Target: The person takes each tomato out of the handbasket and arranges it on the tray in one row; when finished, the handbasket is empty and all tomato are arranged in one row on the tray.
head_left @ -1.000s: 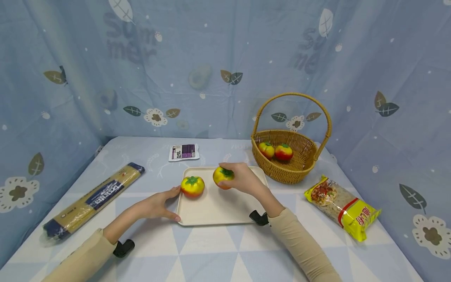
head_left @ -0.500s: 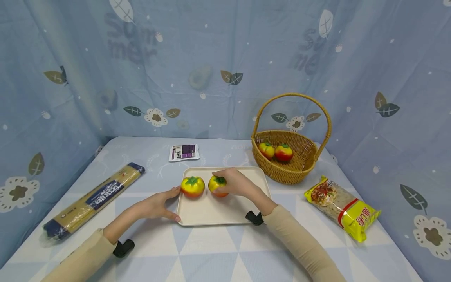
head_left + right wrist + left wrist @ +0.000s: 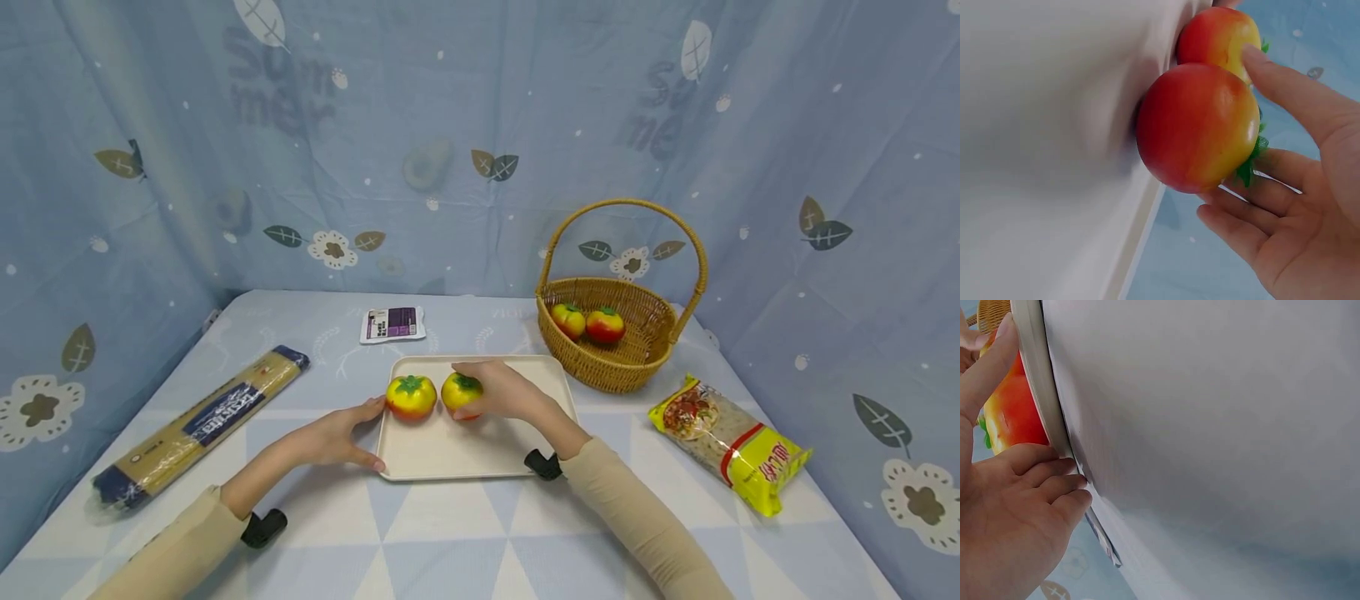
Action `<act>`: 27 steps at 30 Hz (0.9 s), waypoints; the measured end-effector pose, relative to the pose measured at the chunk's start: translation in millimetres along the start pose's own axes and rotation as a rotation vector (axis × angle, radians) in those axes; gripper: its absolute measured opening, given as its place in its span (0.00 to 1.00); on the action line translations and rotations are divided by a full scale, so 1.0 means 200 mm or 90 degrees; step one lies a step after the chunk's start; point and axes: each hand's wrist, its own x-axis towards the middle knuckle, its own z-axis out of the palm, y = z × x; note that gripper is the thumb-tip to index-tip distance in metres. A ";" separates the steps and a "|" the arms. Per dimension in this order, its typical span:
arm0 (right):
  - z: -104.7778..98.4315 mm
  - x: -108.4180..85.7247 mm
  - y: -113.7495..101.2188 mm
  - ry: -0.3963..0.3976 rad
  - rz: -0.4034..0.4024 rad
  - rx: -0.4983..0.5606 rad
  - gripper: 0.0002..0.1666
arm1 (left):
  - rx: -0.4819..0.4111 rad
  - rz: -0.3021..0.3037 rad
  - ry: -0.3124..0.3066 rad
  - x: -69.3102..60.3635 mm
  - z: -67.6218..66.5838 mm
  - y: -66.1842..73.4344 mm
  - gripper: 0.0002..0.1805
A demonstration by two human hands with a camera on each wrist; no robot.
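Persimmon-like fruit (image 3: 461, 391) on the cream tray (image 3: 491, 457), inside the loose curve of the right hand (image 3: 502, 390).
It sits with its leaf cap (image 3: 468, 382) up, left of the tray's middle and nearer the far edge, just beside a second fruit (image 3: 411, 398) by the left edge. Thumb and fingers of the right hand stand around it, though I cannot tell whether they pinch it; the left hand (image 3: 337, 436) is spread wide along the tray's left edge, thumb by the near-left corner. So round a body could roll if a fingertip dragged on it, and across so narrow a gap it might knock its neighbour; a push from the left hand might also slide the tray. It looks glossy and smooth, yellow around the jagged green top, deep red below.
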 end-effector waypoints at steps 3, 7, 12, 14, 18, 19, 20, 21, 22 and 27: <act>-0.01 -0.02 0.00 0.003 -0.001 0.001 0.46 | 0.002 -0.001 0.001 0.00 0.00 0.00 0.61; -0.01 -0.03 0.00 0.010 -0.008 0.006 0.45 | 0.004 0.002 -0.001 0.00 0.00 0.00 0.61; 0.01 -0.02 0.00 0.022 -0.024 0.006 0.43 | 0.003 0.001 -0.001 0.00 0.00 0.00 0.61; 0.01 -0.02 0.00 0.023 -0.025 0.004 0.43 | 0.000 -0.001 -0.002 0.00 0.00 0.01 0.61; 0.01 -0.01 0.00 0.025 -0.028 -0.004 0.44 | 0.000 -0.004 -0.002 -0.01 0.00 0.02 0.61; 0.01 -0.01 0.00 0.027 -0.031 -0.003 0.44 | 0.000 -0.004 -0.002 -0.01 -0.01 0.02 0.61; 0.02 -0.01 0.00 0.028 -0.032 -0.003 0.44 | 0.001 -0.003 -0.001 -0.01 -0.01 0.02 0.60; 0.02 -0.01 0.00 0.029 -0.032 -0.002 0.44 | 0.002 -0.002 -0.001 -0.01 -0.01 0.02 0.60; 0.02 -0.01 0.00 0.028 -0.032 -0.002 0.44 | 0.002 0.000 -0.001 -0.01 -0.01 0.02 0.60; 0.02 -0.01 0.00 0.025 -0.028 -0.005 0.45 | 0.001 0.005 -0.001 -0.01 -0.01 0.02 0.60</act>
